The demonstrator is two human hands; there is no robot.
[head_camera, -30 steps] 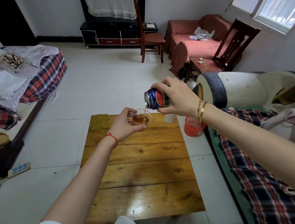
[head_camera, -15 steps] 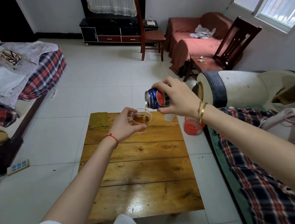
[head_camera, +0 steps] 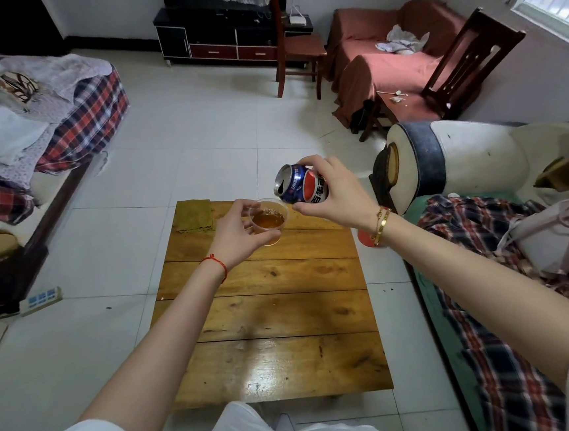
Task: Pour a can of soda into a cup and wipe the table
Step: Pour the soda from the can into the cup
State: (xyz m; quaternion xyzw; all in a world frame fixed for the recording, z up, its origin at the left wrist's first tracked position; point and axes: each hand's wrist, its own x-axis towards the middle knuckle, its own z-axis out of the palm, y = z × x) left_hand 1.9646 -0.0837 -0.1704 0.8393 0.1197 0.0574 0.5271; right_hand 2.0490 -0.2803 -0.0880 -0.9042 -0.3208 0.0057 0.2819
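Observation:
My left hand holds a clear plastic cup above the far end of the low wooden table; brown soda fills part of the cup. My right hand grips a blue and red soda can, tipped on its side with its open top just above the cup's rim. A folded green-brown cloth lies on the table's far left corner, left of my left hand.
A red basket stands on the floor by the table's right edge, mostly hidden by my right wrist. A bed with plaid bedding runs along the right. A power strip lies on the floor at left.
The can has tipped back a little and no stream shows now. The soda level in the cup has risen. Both hands stay above the table's far end.

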